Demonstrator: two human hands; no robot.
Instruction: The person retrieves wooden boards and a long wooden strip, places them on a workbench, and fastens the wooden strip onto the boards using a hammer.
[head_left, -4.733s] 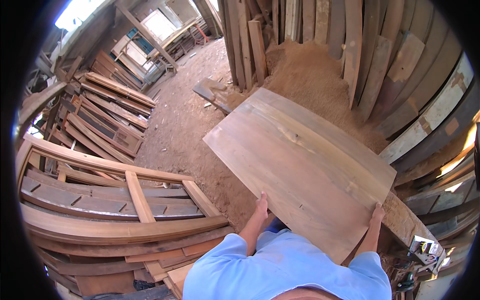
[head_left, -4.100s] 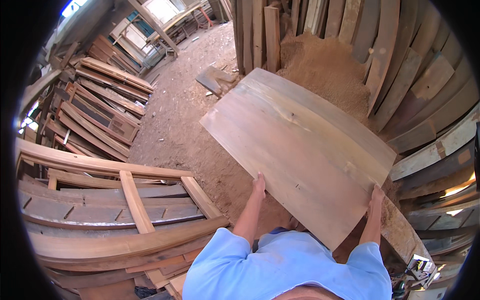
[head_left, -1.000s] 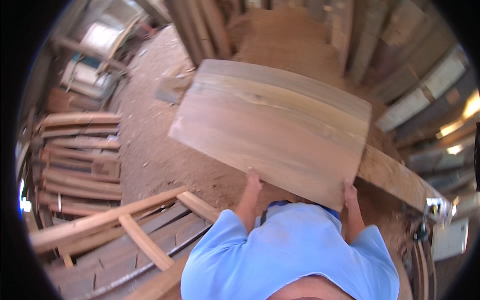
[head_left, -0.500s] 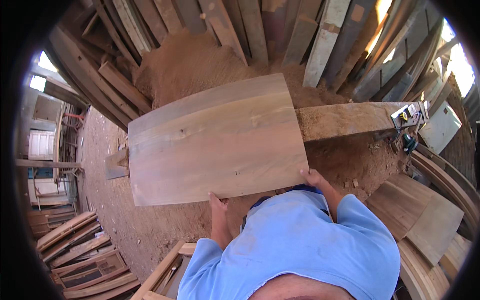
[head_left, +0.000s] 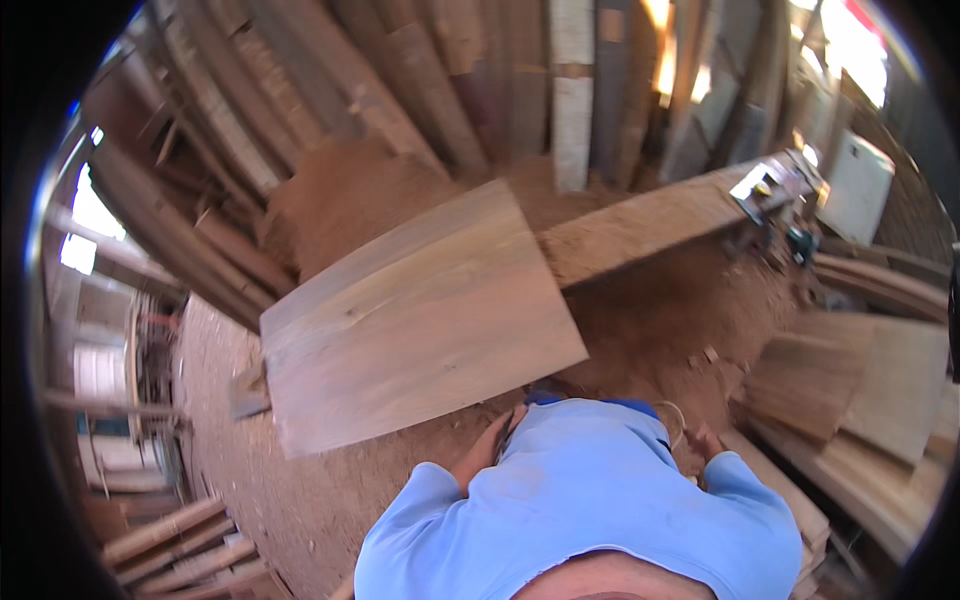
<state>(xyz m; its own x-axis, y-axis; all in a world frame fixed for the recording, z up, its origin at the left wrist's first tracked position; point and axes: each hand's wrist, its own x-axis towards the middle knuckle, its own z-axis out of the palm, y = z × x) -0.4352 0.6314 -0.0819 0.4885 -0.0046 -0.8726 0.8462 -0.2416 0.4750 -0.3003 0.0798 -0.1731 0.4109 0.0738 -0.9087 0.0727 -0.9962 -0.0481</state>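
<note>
A wide wooden panel (head_left: 420,315) lies across a long sawdust-covered beam (head_left: 650,215), touched by neither hand. My left hand (head_left: 508,424) is drawn in at my waist, just off the panel's near edge. Its fingers are blurred and partly hidden against my clothes. My right hand (head_left: 704,440) hangs low beside my right hip, and blur hides how its fingers lie. Next to it a pale cord (head_left: 677,420) loops out from my side. Whether the hand touches the cord I cannot tell.
Many planks (head_left: 400,90) lean along the far side above a sawdust heap (head_left: 355,200). Small tools (head_left: 765,190) sit on the beam's far right end. Flat boards (head_left: 815,380) are stacked at my right, and loose timber (head_left: 175,540) lies at lower left.
Both hands have let go of the panel's near edge: the left is back at my waist, the right down by my hip. The view has turned, so the panel and beam appear more tilted.
</note>
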